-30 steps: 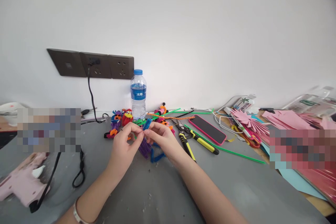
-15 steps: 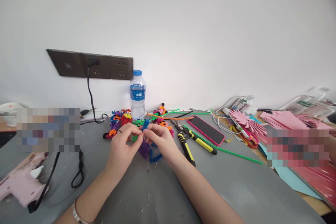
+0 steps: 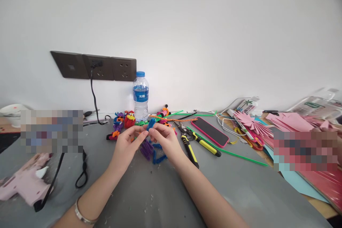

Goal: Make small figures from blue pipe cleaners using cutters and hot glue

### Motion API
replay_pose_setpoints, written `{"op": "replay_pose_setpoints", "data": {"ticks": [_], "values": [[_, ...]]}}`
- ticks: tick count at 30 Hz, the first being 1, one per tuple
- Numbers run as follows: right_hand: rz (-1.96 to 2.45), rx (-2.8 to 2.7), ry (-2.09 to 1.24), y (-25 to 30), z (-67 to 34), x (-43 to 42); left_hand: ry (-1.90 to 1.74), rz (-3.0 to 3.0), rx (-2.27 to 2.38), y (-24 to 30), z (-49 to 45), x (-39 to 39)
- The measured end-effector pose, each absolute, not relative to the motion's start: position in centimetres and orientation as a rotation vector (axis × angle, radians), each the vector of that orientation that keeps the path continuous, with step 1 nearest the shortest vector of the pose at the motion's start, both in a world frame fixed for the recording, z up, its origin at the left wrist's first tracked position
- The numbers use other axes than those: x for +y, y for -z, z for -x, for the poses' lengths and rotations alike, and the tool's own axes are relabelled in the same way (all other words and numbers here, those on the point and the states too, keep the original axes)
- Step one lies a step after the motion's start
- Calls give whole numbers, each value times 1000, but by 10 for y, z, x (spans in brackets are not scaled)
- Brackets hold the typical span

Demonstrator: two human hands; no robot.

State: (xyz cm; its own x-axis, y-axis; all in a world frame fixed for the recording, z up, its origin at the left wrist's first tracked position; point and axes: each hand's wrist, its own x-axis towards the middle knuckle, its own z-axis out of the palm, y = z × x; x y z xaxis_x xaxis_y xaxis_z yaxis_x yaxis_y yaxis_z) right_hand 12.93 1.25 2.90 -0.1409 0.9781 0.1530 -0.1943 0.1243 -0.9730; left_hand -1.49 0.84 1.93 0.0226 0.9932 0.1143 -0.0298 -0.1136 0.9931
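Observation:
Both my hands meet over the grey table (image 3: 165,192), just in front of a water bottle (image 3: 140,96). My right hand (image 3: 164,139) pinches a small blue pipe-cleaner piece (image 3: 150,124) that sticks up above its fingertips. My left hand (image 3: 127,144) has its fingers curled, and the tips touch the same piece from the left. Below the hands lie a purple pipe-cleaner coil (image 3: 146,149) and a bent blue pipe cleaner (image 3: 159,158). Small pipe-cleaner figures (image 3: 123,121) stand behind my left hand.
Yellow-handled pliers (image 3: 191,146), a pink-cased phone (image 3: 210,131) and a long green stick (image 3: 235,155) lie to the right. Pink paper fans (image 3: 249,123) and paper sheets fill the far right. A pink glue gun (image 3: 24,183) with a black cable (image 3: 81,174) sits left.
My left hand's fingers have loosened and stretched out a little toward the right hand. The view has shifted slightly to the left. The blue piece stays pinched between the hands.

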Motion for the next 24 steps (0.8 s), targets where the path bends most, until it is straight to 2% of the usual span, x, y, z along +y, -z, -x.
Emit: {"op": "replay_pose_setpoints", "data": {"ticks": [6,24], "values": [[815,-1248,-1281,-29,-129,13,-1243,-907,952,-23,9,7],[749,-1265,-1176,-22,-131,18,-1142,-782,775,-27,6,3]]}}
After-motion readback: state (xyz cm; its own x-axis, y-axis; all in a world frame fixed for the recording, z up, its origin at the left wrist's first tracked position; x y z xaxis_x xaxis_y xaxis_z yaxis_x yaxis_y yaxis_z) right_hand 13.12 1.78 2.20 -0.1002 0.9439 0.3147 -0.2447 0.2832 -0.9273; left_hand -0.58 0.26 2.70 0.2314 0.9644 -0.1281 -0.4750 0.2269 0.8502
